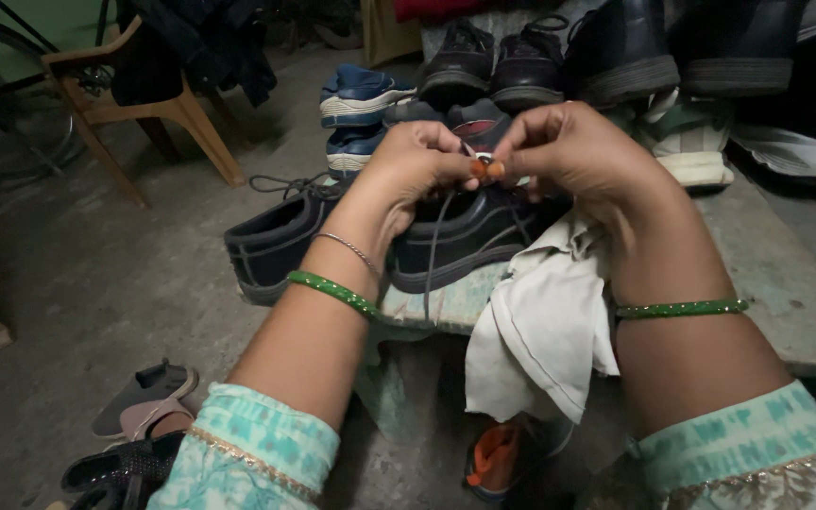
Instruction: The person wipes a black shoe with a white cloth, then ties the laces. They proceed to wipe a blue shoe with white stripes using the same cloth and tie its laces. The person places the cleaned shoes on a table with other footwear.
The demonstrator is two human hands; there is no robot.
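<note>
My left hand (pixel 406 168) and my right hand (pixel 573 151) meet above a black lace-up shoe (pixel 465 236) that lies on a stone ledge (pixel 776 274). Both pinch the grey shoelace (pixel 432 255) between fingertips with orange-painted nails; one strand hangs down over the shoe's side. A second black shoe (pixel 271 241) rests to the left, its laces loose. A white cloth (pixel 540 331) hangs over the ledge's edge under my right wrist. Green bangles circle both wrists.
Several more shoes line the back of the ledge, among them blue sneakers (pixel 361 94) and black shoes (pixel 498 61). A plastic chair (pixel 144 104) draped with dark clothes stands at the left. Sandals (pixel 139 397) lie on the concrete floor; an orange slipper (pixel 495 458) sits below the cloth.
</note>
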